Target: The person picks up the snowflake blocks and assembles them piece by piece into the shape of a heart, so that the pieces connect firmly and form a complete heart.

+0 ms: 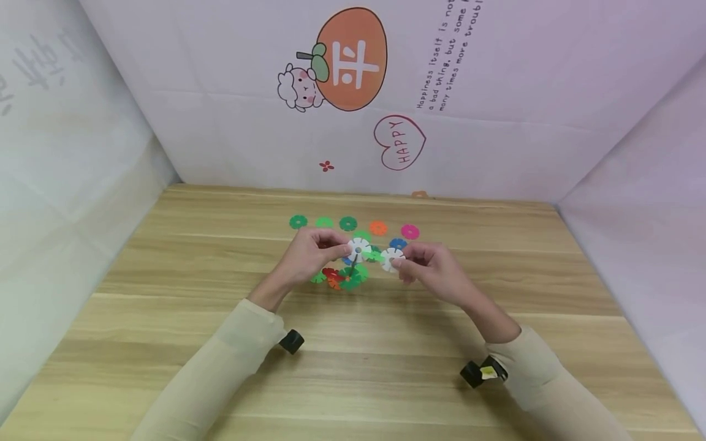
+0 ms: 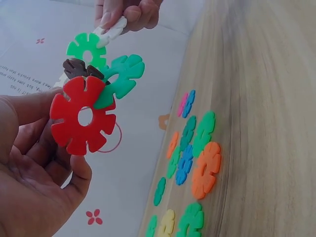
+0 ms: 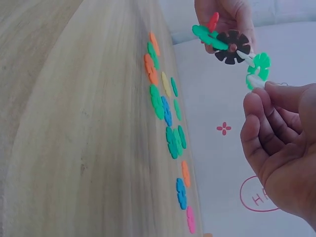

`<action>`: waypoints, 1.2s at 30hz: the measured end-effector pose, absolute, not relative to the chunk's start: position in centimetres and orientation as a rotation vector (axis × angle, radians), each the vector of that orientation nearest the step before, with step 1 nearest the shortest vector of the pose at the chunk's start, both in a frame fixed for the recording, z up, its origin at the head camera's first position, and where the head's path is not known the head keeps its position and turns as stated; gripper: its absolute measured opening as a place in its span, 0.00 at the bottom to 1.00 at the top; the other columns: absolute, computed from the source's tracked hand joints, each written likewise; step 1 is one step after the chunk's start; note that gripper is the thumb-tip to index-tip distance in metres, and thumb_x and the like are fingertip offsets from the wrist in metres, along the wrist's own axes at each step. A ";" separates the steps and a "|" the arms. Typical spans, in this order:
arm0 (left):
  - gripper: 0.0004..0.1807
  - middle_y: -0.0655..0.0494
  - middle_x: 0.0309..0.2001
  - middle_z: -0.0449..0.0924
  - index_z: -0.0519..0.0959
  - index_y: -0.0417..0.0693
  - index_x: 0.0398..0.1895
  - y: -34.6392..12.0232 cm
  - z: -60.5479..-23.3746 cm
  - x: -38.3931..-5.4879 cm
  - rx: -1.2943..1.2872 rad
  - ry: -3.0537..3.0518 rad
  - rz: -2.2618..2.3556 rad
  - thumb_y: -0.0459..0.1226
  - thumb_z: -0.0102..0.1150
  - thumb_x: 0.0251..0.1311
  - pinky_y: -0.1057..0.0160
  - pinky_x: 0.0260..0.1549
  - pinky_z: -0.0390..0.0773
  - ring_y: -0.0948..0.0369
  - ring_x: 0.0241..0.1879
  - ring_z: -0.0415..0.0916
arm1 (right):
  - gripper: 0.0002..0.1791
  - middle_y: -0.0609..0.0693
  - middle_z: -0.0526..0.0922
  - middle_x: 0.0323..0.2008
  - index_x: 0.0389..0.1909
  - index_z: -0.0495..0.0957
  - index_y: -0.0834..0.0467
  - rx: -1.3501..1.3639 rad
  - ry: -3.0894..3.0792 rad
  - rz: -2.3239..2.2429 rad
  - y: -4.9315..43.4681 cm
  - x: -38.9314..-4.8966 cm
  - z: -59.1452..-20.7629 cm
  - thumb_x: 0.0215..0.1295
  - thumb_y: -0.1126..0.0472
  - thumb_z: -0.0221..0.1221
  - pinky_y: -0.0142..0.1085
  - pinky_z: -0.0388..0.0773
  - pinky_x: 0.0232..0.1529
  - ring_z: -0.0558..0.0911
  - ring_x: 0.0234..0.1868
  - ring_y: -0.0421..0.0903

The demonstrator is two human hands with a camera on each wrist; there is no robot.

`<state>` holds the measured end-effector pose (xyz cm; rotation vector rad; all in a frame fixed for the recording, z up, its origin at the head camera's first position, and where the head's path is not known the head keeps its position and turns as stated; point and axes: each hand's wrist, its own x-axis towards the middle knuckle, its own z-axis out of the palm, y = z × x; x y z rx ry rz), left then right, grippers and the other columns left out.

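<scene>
Above the table hangs a chain of interlocked notched plastic discs, held between both hands. My left hand (image 1: 309,256) pinches the white disc (image 1: 359,250) in the chain. From that side branch a black disc (image 3: 232,47), a green disc (image 2: 123,79) and a red disc (image 2: 84,116). A light green disc (image 2: 88,49) links the middle to a second white disc (image 1: 393,260). That one is pinched between thumb and fingers of my right hand (image 1: 441,275). In the left wrist view, the red disc hides part of the left fingers' hold.
Several loose discs lie flat on the wooden table (image 1: 353,373) beneath and beyond the hands, among them an orange disc (image 1: 377,228), a pink disc (image 1: 410,231) and a blue disc (image 2: 184,164). A printed white cloth wall (image 1: 231,135) stands behind the table.
</scene>
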<state>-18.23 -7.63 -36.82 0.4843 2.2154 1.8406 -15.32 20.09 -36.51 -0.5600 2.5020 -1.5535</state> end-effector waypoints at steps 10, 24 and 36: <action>0.04 0.48 0.35 0.84 0.86 0.42 0.37 -7.6 -36.6 -18.8 0.492 2.227 1.801 0.33 0.65 0.66 0.47 0.40 0.79 0.35 0.42 0.76 | 0.11 0.57 0.81 0.26 0.34 0.80 0.67 -0.540 2.435 -1.613 20.0 -15.3 -36.7 0.71 0.61 0.62 0.43 0.82 0.31 0.80 0.28 0.54; 0.04 0.49 0.33 0.82 0.86 0.40 0.37 -7.6 -36.5 -18.9 0.549 2.218 1.816 0.33 0.65 0.66 0.55 0.34 0.78 0.43 0.34 0.74 | 0.09 0.58 0.81 0.26 0.33 0.80 0.65 -0.524 2.425 -1.676 19.5 -15.3 -37.3 0.72 0.63 0.61 0.45 0.83 0.32 0.80 0.28 0.53; 0.04 0.45 0.32 0.82 0.86 0.40 0.36 -7.5 -36.3 -18.8 0.546 2.233 1.800 0.33 0.66 0.65 0.64 0.29 0.75 0.46 0.31 0.72 | 0.08 0.58 0.81 0.26 0.33 0.80 0.66 -0.521 2.420 -1.689 19.2 -15.1 -37.2 0.72 0.64 0.61 0.45 0.84 0.32 0.81 0.27 0.51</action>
